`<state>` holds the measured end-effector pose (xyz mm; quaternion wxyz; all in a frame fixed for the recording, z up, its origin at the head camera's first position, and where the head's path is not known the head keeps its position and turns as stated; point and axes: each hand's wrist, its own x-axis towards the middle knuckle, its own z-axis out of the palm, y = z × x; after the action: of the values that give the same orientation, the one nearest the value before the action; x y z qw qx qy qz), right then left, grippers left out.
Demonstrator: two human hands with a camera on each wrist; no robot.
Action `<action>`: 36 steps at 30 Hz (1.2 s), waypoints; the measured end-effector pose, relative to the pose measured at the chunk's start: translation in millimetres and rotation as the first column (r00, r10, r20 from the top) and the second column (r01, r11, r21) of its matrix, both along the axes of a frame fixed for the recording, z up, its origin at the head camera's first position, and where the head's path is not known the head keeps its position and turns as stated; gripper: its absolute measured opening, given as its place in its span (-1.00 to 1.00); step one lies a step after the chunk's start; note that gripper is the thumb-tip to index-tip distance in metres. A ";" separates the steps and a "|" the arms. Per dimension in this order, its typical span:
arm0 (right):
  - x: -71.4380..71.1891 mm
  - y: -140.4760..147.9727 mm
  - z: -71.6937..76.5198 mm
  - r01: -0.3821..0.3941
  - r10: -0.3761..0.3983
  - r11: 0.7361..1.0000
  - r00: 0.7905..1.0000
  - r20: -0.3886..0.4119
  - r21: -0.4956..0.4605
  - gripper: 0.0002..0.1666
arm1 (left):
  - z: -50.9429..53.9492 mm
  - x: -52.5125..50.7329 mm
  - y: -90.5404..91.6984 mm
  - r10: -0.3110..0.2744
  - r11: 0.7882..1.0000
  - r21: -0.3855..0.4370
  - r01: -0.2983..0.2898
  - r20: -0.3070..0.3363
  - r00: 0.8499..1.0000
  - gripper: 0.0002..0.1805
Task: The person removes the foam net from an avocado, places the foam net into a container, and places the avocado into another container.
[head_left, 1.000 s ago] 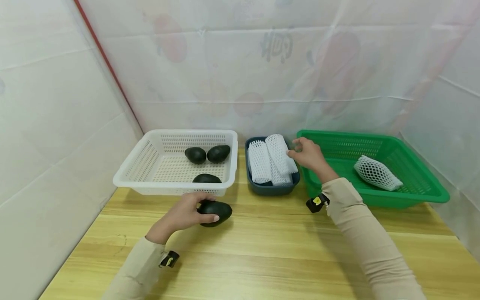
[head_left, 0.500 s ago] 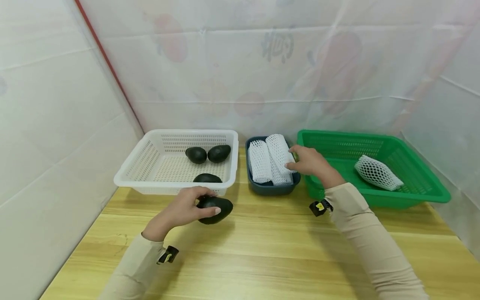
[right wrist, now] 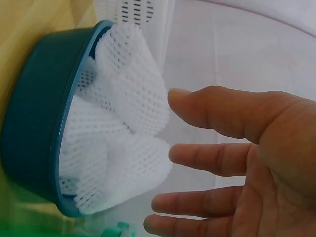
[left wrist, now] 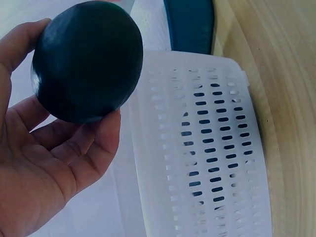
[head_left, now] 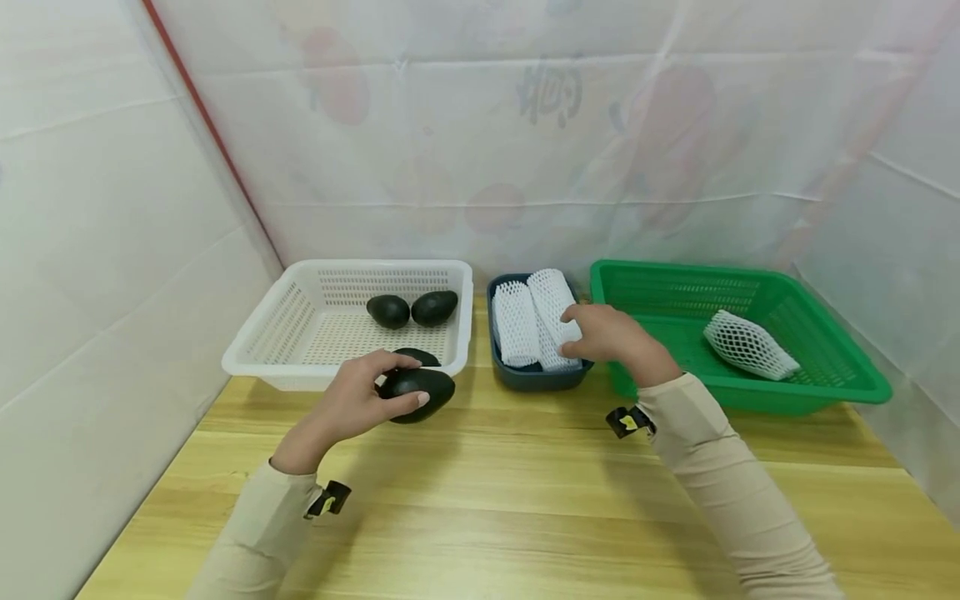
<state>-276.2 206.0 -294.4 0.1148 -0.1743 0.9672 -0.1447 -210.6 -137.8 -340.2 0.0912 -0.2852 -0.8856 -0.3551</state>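
Note:
My left hand [head_left: 349, 400] grips a dark avocado [head_left: 422, 395], held above the table at the front edge of the white basket [head_left: 300, 370]. The left wrist view shows thumb and fingers curled round this avocado [left wrist: 89, 61]. White foam net sleeves [head_left: 517, 323] lie in a small dark blue bin [head_left: 542, 382] at the middle. Over the bin's right side is my right hand [head_left: 617, 337]. In the right wrist view its fingers are spread and fairly straight, close to the foam net sleeves [right wrist: 133, 84], with nothing held between them.
Several avocados [head_left: 433, 308] sit in the white basket, one partly hidden behind its front rim. On the right, a green basket [head_left: 810, 398] contains an item in a foam net [head_left: 750, 345]. White sheeting [head_left: 450, 150] stands behind the wooden table [head_left: 510, 500].
My left hand has raised the avocado, moving it slightly up and toward the white basket. My right hand has shifted left and down, from the green basket's edge to over the foam net sleeves.

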 end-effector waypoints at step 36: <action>17.8 -54.7 -6.6 -0.132 0.133 0.989 0.991 -0.012 0.061 -0.29 | 4.6 -23.9 -40.0 0.216 0.973 0.101 -0.209 -0.067 0.974 -0.62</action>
<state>-258.4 151.3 -301.0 0.1216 -0.2359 0.9583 -0.1063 -234.5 -177.8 -335.5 0.1760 -0.1976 -0.8893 -0.3730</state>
